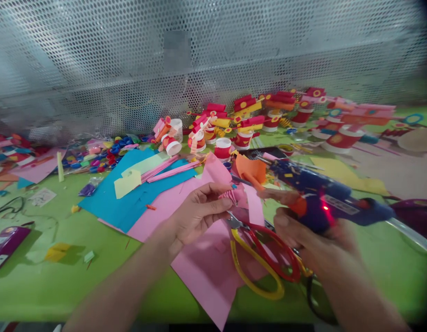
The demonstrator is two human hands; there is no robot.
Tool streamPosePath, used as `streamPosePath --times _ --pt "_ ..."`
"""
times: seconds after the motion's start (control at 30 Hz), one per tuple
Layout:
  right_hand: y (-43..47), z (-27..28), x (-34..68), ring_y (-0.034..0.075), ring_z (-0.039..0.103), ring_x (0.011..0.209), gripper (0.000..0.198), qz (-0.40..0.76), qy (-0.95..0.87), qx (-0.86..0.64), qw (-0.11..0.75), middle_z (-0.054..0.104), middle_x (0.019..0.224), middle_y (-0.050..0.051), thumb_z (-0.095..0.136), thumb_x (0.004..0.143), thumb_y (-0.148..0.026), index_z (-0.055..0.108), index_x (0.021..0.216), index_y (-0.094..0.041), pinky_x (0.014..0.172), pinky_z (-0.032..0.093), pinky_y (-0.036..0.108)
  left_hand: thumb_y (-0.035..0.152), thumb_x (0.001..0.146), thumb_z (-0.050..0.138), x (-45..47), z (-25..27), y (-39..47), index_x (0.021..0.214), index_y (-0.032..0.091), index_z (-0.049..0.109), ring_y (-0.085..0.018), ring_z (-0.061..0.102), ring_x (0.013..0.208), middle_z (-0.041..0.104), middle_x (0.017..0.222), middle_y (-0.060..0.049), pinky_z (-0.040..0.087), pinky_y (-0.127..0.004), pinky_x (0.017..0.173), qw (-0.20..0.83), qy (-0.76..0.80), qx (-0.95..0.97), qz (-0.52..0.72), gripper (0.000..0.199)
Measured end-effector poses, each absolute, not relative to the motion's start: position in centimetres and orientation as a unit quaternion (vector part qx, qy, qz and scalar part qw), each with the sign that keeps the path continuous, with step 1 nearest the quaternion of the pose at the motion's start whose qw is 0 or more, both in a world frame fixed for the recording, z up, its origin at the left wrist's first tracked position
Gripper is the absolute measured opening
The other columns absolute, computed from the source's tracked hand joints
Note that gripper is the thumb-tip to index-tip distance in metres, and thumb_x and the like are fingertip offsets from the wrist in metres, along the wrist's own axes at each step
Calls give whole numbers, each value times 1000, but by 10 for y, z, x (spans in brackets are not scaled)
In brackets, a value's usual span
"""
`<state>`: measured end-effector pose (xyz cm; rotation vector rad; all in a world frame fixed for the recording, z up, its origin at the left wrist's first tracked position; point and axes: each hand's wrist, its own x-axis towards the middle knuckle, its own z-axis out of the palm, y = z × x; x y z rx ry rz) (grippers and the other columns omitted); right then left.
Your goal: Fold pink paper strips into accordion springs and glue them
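Between the thumb and fingers of my left hand (201, 212) is a small pleated pink paper piece (229, 197). My right hand (310, 235) is wrapped round the handle of a blue glue gun (313, 191) with an orange trigger and a lit red light. Its nozzle points left and away from me, and a clear glue stick (412, 235) sticks out of its back. Below and between my hands lie scissors (258, 258) with one red and one yellow handle. Under them is a sheet of pink paper (202, 267).
Blue paper (109, 203) and pink paper strips (165, 170) lie to the left. Several paper-covered cup models (243, 138) stand at the back, before a perforated metal panel (130, 69). Plastic caps (116, 150) are heaped at back left. A purple device (9, 244) rests at far left.
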<state>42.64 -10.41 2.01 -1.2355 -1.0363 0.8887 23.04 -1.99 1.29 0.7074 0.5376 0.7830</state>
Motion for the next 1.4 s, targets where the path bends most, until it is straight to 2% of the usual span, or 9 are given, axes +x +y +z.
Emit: streamPosePath --times 0.2,0.3,0.37,0.47,0.63,0.77,0.97,1.2,1.4 --pt "-99 18 421 9 38 45 26 468 -422 -487 605 48 54 -6 85 73 -34 66 88 -24 44 28 25 8 73 82 231 9 -22 99 16 76 -14 75 81 78 91 -3 59 -23 77 834 238 348 355 28" --pt "-99 20 418 6 39 43 28 479 -402 -476 618 64 72 -1 86 73 -32 63 86 -22 44 29 24 7 73 76 232 9 -21 97 14 77 -17 76 79 78 91 -5 60 -25 76 835 245 343 354 26" --pt "-99 21 417 4 39 41 28 486 -394 -469 624 69 82 2 86 72 -32 63 84 -21 43 29 24 7 73 73 233 10 -21 96 14 78 -17 76 79 78 89 -5 60 -26 77 836 242 343 353 24" --pt "-99 20 418 4 39 41 27 496 -390 -464 622 66 74 0 86 73 -31 64 84 -20 43 27 23 10 79 73 233 11 -21 100 15 77 -17 77 82 78 93 -5 60 -25 80 836 229 353 352 22" --pt "-98 11 423 6 37 40 26 506 -388 -461 617 50 53 -6 85 73 -31 65 85 -20 43 25 24 14 81 79 233 10 -24 103 17 76 -16 77 85 78 97 -3 61 -25 84 836 214 360 354 23" --pt "-98 11 423 6 35 40 27 507 -390 -469 610 47 50 -6 84 74 -32 64 85 -18 44 23 25 14 79 83 234 11 -25 102 17 76 -15 76 83 78 93 -3 61 -26 82 835 223 359 353 24" --pt "-100 15 421 6 35 41 26 530 -374 -460 606 47 50 -6 84 75 -33 64 84 -18 45 22 25 14 76 85 234 15 -26 112 18 76 -13 74 81 76 92 -3 60 -26 82 834 238 360 344 37" --pt "-101 14 422 7 36 41 28 537 -375 -472 590 47 49 -6 85 71 -32 64 83 -17 45 23 25 21 72 89 234 17 -28 104 16 78 -14 73 80 74 87 -3 58 -28 82 824 258 379 332 35" --pt "-101 18 420 6 34 40 28 536 -368 -474 594 43 46 -7 84 74 -35 65 83 -17 43 22 24 22 68 92 235 18 -28 89 13 75 -11 70 75 72 85 -3 57 -26 78 818 269 377 342 28"
